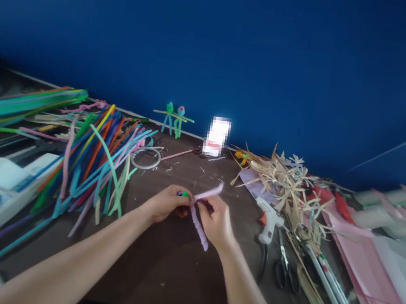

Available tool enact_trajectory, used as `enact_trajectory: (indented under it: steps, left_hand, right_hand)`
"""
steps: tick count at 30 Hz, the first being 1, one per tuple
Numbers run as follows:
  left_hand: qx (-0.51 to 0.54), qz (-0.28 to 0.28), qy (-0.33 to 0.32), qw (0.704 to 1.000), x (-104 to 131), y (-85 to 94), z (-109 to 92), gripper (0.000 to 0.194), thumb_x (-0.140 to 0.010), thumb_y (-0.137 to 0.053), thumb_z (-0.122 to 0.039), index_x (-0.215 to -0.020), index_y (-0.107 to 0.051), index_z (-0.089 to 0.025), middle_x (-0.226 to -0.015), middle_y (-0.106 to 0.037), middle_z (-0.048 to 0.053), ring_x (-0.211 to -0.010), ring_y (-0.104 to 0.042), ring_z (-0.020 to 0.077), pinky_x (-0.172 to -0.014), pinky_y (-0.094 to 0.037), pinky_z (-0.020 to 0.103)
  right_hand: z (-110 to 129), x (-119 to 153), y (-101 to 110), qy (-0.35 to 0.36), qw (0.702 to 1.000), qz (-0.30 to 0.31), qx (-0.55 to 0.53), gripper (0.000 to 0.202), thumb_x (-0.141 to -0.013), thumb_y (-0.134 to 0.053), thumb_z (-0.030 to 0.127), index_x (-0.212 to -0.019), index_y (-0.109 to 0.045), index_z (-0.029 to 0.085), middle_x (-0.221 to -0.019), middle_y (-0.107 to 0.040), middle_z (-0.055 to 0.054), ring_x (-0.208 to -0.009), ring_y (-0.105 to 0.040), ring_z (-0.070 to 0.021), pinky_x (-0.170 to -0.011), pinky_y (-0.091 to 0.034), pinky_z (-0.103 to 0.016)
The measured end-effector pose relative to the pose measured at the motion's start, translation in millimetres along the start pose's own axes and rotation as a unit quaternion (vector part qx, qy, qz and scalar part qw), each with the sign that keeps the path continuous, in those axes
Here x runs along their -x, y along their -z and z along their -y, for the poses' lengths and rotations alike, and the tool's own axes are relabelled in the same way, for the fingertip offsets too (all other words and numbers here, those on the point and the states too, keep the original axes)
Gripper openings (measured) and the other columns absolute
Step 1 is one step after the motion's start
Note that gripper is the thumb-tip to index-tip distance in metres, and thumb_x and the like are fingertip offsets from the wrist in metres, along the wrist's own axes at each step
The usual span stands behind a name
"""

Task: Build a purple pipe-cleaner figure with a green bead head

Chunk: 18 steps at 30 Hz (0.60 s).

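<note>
Near the middle of the dark table, my left hand (169,204) pinches a small piece with green and purple on it (183,194). My right hand (214,216) meets it from the right, thumb and fingers closed on a lilac pipe cleaner (210,191). One lilac end points up and right above my right hand. A twisted lilac length (199,228) hangs down between the hands, its lower end free. The fingertips of both hands nearly touch where the pieces join, and that joint is partly hidden.
Colourful pipe cleaners (102,159) lie left, beside a tape ring (146,158). Two small figures (174,119) and a blurred bright screen (217,136) stand behind. Rightward are a glue gun (271,223), scissors (286,271), dried strips (285,177) and pink sheets (362,265).
</note>
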<state>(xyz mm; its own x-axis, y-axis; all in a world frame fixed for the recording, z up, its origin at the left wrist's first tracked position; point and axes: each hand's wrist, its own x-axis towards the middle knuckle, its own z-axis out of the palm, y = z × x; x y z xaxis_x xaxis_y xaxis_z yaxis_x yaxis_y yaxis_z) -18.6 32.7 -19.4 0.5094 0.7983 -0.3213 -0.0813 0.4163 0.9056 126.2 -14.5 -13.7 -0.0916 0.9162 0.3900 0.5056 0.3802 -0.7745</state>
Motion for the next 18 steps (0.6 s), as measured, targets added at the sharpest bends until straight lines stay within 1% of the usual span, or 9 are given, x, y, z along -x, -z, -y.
enact_trajectory:
  steps: [3,6,8,10,14,18]
  left_hand:
    - [0.036,0.018,0.023,0.999,-1.7,2.0,1.0,0.008,-0.057,-0.063,-0.017,-0.056,-0.057,-0.011,-0.043,-0.052,-0.003,-0.036,-0.048,0.0067,-0.037,-0.038,0.017]
    - [0.090,0.066,0.043,0.993,-4.2,5.4,2.9,0.005,-0.058,-0.060,-0.015,-0.056,-0.058,-0.011,-0.044,-0.052,-0.002,-0.036,-0.048,0.0066,-0.035,-0.037,0.016]
    - [0.117,0.086,0.054,0.988,-5.7,7.4,4.1,0.005,-0.059,-0.058,-0.013,-0.055,-0.058,-0.010,-0.044,-0.052,-0.001,-0.035,-0.047,0.0063,-0.033,-0.035,0.015]
    - [0.134,0.089,0.061,0.985,-6.7,8.8,5.0,0.005,-0.059,-0.056,-0.012,-0.055,-0.058,-0.009,-0.044,-0.052,-0.001,-0.034,-0.046,0.0062,-0.033,-0.035,0.015]
    - [0.147,0.085,0.064,0.983,-7.5,9.8,5.8,0.007,-0.062,-0.054,-0.010,-0.056,-0.057,-0.009,-0.045,-0.052,-0.001,-0.035,-0.047,0.0067,-0.034,-0.037,0.016]
    - [0.106,0.079,0.042,0.990,-5.5,8.5,4.6,0.006,-0.062,-0.058,-0.014,-0.058,-0.057,-0.009,-0.045,-0.052,-0.001,-0.036,-0.047,0.0067,-0.034,-0.037,0.016]
  right_hand:
    - [-1.1,-0.4,-0.7,0.006,0.999,0.006,-0.034,0.019,-0.077,-0.046,0.010,-0.080,-0.063,0.020,-0.077,-0.061,-0.002,-0.074,-0.057,-0.0134,-0.069,-0.044,-0.023]
    - [-3.1,-0.2,-1.5,-0.005,0.998,-0.006,-0.068,0.017,-0.076,-0.048,0.010,-0.077,-0.063,0.020,-0.075,-0.060,-0.001,-0.071,-0.058,-0.0126,-0.066,-0.044,-0.022]
    - [-4.4,-0.1,-1.6,-0.013,0.997,-0.004,-0.082,0.015,-0.076,-0.049,0.011,-0.076,-0.062,0.019,-0.074,-0.060,-0.001,-0.070,-0.057,-0.0123,-0.065,-0.044,-0.022]
    - [-5.4,-0.2,-1.1,-0.003,0.996,0.001,-0.088,0.017,-0.075,-0.049,0.008,-0.076,-0.062,0.019,-0.074,-0.059,0.000,-0.070,-0.057,-0.0121,-0.066,-0.044,-0.022]
    - [-5.8,-1.7,1.4,0.040,0.996,0.001,-0.080,0.026,-0.071,-0.045,0.001,-0.074,-0.063,0.020,-0.077,-0.058,-0.001,-0.074,-0.056,-0.0121,-0.069,-0.043,-0.023]
    - [-3.1,-2.8,6.7,0.043,0.996,0.021,-0.077,0.027,-0.072,-0.044,0.002,-0.076,-0.064,0.020,-0.080,-0.058,-0.002,-0.078,-0.056,-0.0125,-0.071,-0.043,-0.024]
